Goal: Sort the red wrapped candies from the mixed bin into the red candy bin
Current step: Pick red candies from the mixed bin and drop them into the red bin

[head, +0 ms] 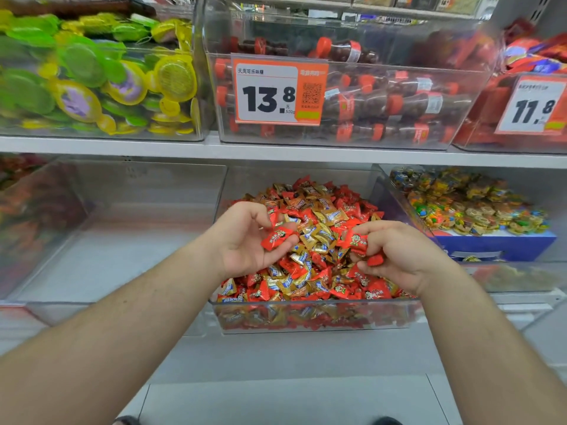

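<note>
a red wrapped candy (277, 238), glossy crinkled foil with a pillow shape, is pinched between thumb and curled fingers of the left hand (245, 240). two more red candies (357, 243) with the same shiny wrap are held in the curled fingertips of the right hand (395, 256), one above, one smaller piece lower by the thumb. both hands are held just above the mixed bin (306, 315), a clear hard-plastic rectangular tub with rounded corners, heaped with red and gold foil-wrapped candies (319, 234), small and square with crimped ends. bare forearms are seen reaching in from below. to the left a clear plastic bin (92, 228) is seen with a pale floor showing through; whether it is the red candy bin cannot be told. to the right a clear bin of multicoloured wrapped sweets (466, 204) is set on the same shelf. above, on a white shelf edge (276, 150), clear tubs are stocked with green and yellow round packs (92, 78) and small cola-bottle shapes (383, 99), behind an orange-and-white price tag (277, 90) reading 13.8.
</note>
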The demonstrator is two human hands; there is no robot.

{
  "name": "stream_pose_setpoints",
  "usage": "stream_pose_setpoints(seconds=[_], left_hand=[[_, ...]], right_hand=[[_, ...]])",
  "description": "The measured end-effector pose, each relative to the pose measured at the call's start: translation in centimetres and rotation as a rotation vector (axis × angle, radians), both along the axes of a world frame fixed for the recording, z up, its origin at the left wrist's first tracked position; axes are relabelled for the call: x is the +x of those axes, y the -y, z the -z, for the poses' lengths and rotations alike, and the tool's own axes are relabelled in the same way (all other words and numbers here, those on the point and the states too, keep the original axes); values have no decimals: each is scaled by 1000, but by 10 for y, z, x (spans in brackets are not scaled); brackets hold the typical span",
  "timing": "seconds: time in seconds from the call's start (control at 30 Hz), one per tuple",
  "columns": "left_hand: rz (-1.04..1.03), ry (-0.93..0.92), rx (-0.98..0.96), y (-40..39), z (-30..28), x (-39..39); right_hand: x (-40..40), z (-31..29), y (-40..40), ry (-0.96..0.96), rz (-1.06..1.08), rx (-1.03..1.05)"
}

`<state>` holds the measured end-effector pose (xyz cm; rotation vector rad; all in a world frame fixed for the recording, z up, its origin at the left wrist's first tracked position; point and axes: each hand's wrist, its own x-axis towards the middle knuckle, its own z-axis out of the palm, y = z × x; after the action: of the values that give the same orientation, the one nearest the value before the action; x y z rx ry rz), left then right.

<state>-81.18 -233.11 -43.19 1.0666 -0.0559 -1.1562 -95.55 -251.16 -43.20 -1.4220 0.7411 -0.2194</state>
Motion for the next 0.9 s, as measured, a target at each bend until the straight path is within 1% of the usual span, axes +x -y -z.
stream_pose_setpoints(seconds=[0.07,0.13,0.17,0.2,0.23,0.27,0.33,0.37,0.4,0.43,0.53,0.63,0.7,0.77,0.87,0.9], left_hand=[[-29,-34,-49,1,-1,-1],[-43,-41,-41,4,-2,-2],[-37,2,1,5,-1,0],[-19,98,71,5,0,1],[15,290,179,6,3,4],[70,569,319,6,6,6],[259,1245,606,5,13,9],[367,1511,711,5,15,8],[454,1660,791,5,15,6],[512,1714,847,5,14,3],[586,1755,935,10,18,-2],[557,1759,930,17,26,-3],[520,1708,891,19,25,-3],[481,1701,890,19,23,-2],[431,1704,890,13,20,-1],[414,1684,872,11,18,-2]], right_hand=[[0,-1,4,65,113,177],[0,-3,6,129,173,339],[0,-4,7,158,190,408],[0,-4,8,186,206,473],[-1,-4,9,209,218,533],[-1,-4,8,226,221,585],[0,-4,5,244,209,640],[0,-4,5,246,191,641],[0,-4,4,243,176,627],[0,-5,3,237,164,610],[0,-8,-2,219,136,582],[2,-7,-3,133,158,475],[5,-2,-1,60,159,313],[7,0,-4,-13,126,92],[9,3,-11,-108,-17,-282],[11,4,-14,-126,-55,-367]])
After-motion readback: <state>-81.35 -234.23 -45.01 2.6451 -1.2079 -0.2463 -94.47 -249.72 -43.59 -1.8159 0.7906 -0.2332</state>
